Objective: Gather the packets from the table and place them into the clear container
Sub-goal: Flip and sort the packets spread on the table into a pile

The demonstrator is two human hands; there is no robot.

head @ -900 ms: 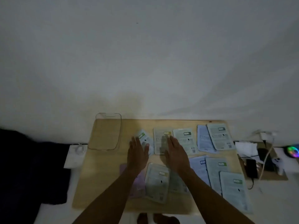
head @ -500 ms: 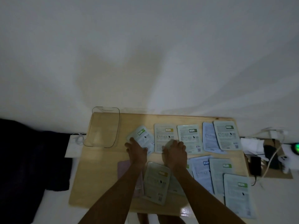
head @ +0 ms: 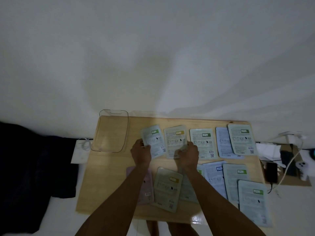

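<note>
Several flat packets lie spread over the wooden table. My left hand grips the lower left edge of a green-labelled packet, which is tilted. My right hand pinches the lower right corner of a yellow-labelled packet. The clear container stands empty at the table's far left corner, left of my left hand. Other packets lie in a far row and a near row, partly under my forearms.
A wall rises right behind the table. A phone, cables and a cardboard piece sit off the right edge. A white block with a cable lies left of the table, beside dark cloth.
Both hands went from lying flat with fingers spread to closing on the edges of two far-row packets. The green-labelled packet has turned and shifted left. The camera has tilted downward.
</note>
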